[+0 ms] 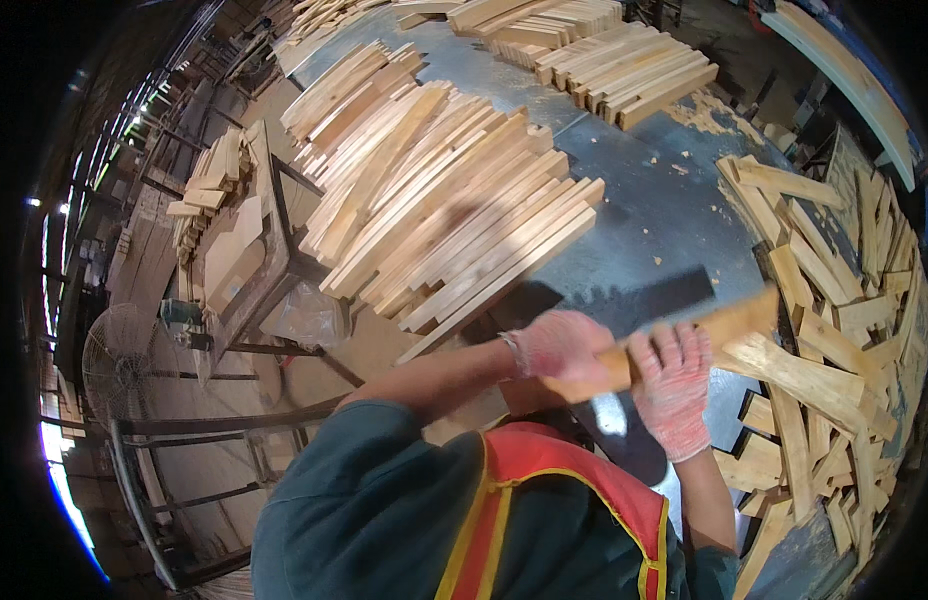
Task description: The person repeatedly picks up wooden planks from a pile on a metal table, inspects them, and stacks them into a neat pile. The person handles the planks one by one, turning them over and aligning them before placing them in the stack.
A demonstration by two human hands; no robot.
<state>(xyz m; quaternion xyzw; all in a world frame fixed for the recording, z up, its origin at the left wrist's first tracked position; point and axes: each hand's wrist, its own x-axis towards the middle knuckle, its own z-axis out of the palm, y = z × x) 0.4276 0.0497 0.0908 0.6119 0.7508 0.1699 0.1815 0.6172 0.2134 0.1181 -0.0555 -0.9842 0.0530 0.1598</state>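
Both of my hands wear pale knit gloves with a reddish tint and grip one short wooden board (736, 318). My left hand (564, 352), a little blurred, closes round the board's near left end. Farther along it, my right hand (672, 385) wraps its fingers over the top. The board slants up to the right, held in front of my red and yellow apron above the dark metal table (634, 245). Just past its far end, a loose pile of boards (834, 390) lies jumbled on the right.
Neat rows of wooden strips (434, 200) cover the table's left side, one strip lying askew on top. Another stack (624, 70) stands at the far edge, with wood chips (709, 115) beside it. To the left are a fan (124, 360), a metal rail (234, 425) and a side bench (269, 270).
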